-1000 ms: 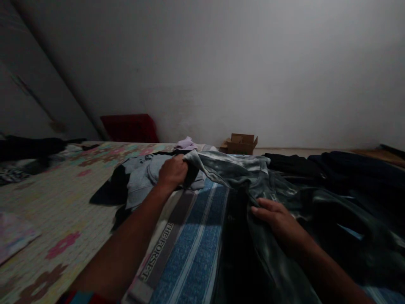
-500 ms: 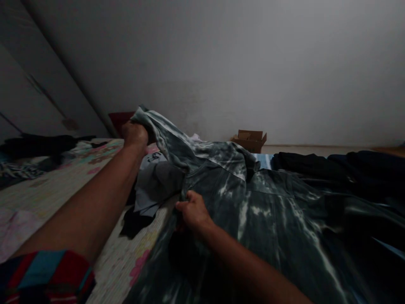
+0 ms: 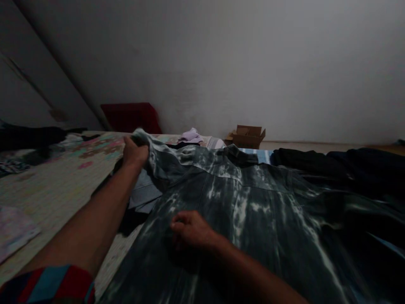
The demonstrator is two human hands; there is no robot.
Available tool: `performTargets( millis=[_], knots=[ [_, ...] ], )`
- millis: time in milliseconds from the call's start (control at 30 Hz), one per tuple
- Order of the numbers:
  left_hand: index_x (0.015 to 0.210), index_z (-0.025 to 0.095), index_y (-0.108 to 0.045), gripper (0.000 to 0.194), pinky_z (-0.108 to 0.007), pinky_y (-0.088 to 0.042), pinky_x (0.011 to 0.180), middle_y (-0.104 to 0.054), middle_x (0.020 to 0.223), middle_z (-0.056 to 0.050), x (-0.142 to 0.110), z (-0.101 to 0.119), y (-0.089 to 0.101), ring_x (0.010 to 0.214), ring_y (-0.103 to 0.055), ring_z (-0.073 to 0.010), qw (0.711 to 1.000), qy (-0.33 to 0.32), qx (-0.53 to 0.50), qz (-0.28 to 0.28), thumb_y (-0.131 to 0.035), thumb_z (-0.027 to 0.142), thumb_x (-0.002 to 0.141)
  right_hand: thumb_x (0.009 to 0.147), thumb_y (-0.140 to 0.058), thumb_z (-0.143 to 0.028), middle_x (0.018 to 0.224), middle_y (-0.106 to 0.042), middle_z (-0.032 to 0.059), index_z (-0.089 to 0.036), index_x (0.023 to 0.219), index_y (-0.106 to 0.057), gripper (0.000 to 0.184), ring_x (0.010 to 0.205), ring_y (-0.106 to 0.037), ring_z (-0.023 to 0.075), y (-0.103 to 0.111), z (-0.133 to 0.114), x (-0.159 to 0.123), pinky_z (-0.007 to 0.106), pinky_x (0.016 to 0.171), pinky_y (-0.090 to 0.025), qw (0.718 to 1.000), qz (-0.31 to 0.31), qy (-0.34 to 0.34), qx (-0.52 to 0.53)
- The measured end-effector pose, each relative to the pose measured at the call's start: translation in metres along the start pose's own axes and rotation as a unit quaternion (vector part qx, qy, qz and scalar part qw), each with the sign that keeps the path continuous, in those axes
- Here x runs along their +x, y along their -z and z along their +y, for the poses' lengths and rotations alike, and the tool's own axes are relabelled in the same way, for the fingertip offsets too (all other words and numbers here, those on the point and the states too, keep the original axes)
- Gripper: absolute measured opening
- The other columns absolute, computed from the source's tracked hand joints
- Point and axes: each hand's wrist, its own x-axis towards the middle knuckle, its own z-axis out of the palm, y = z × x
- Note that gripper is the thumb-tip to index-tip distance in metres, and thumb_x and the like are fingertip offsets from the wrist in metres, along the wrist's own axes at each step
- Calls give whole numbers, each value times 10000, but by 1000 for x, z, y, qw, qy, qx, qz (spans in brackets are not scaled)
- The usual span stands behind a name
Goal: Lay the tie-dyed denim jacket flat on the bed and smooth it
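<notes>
In the head view, a sleeve end of the jacket (image 3: 221, 190) is pinched in the left grip (image 3: 135, 153), which is closed on the cloth. The jacket is spread below and to the right of that grip; its hem is cut off by the bottom edge, and its far sleeve is lost in shadow. The right grip (image 3: 191, 230) is held over the jacket's body with fingers curled; whether any cloth is held or touched there cannot be told. Just below the left grip, grey clothes (image 3: 144, 190) are partly covered by the jacket. Beyond both grips, a box (image 3: 245, 137), a lilac cloth (image 3: 190, 135) and a red object (image 3: 131, 118) are seen near the wall (image 3: 221, 63). Well to the right of both grips, dark clothes (image 3: 310, 162) are piled, their folds hard to make out.
</notes>
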Motion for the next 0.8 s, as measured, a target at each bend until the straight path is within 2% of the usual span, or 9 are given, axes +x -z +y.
performTargets(
  millis=[100,133,233,300,400,500,600,700,800],
  knots=[
    [1405,63,-203,774,-442,-405,970,-452,1364,-217,-45,-3,5,1210,-485,-313,998,43,41,-18,-607,289,784,782,-543,-185,579,-508,-51,-169,729,-566,60,484,-480,78,44,9,-41,175,464,-354,997,58,25,-49],
    [1400,85,-247,727,-419,-423,953,-496,1333,-195,-62,-6,8,1178,-519,-301,996,48,60,-49,-584,327,803,770,-551,-202,592,-511,-50,-173,735,-575,51,511,-483,84,62,12,-59,180,479,-351,994,84,33,-65],
    [1284,101,-471,517,-381,-434,926,-571,1261,-167,-115,-20,19,1131,-558,-300,967,35,141,-210,-478,391,856,745,-565,-299,634,-544,-25,-177,743,-599,127,583,-498,121,115,21,-127,214,518,-351,974,186,47,-119],
    [1272,93,-491,534,-365,-423,928,-565,1269,-167,-146,-33,28,1126,-558,-293,950,26,192,-243,-429,433,866,757,-522,-418,678,-612,15,-182,787,-638,265,627,-551,171,145,32,-178,258,563,-389,920,316,28,-232],
    [1240,125,-518,521,-327,-453,846,-628,1172,-133,-180,-52,41,1025,-608,-262,924,38,220,-311,-375,465,872,762,-472,-532,769,-683,48,-217,864,-667,384,736,-626,234,173,55,-250,296,631,-423,836,447,-78,-309],
    [1159,168,-568,510,-335,-461,770,-653,1106,-122,-198,-65,52,962,-626,-276,901,57,258,-344,-343,519,864,726,-473,-606,794,-703,61,-235,878,-676,450,761,-646,268,181,79,-300,316,636,-441,795,486,-170,-320],
    [1080,183,-599,513,-330,-455,736,-660,1082,-126,-203,-71,59,952,-627,-287,900,49,273,-335,-357,564,837,683,-520,-639,710,-690,64,-204,829,-675,484,674,-645,251,172,94,-318,301,574,-450,822,472,-208,-242],
    [1051,187,-605,459,-305,-451,713,-668,1066,-119,-204,-71,63,940,-633,-276,897,29,265,-352,-419,532,811,633,-579,-643,614,-648,44,-162,840,-665,530,531,-599,200,159,99,-317,271,468,-412,855,452,-220,-123],
    [1042,193,-616,376,-292,-448,720,-681,1043,-103,-203,-69,63,940,-639,-262,894,3,251,-371,-433,423,807,597,-622,-630,533,-578,4,-152,846,-646,539,438,-521,153,151,97,-311,246,408,-355,863,451,-221,-55]
  ],
)
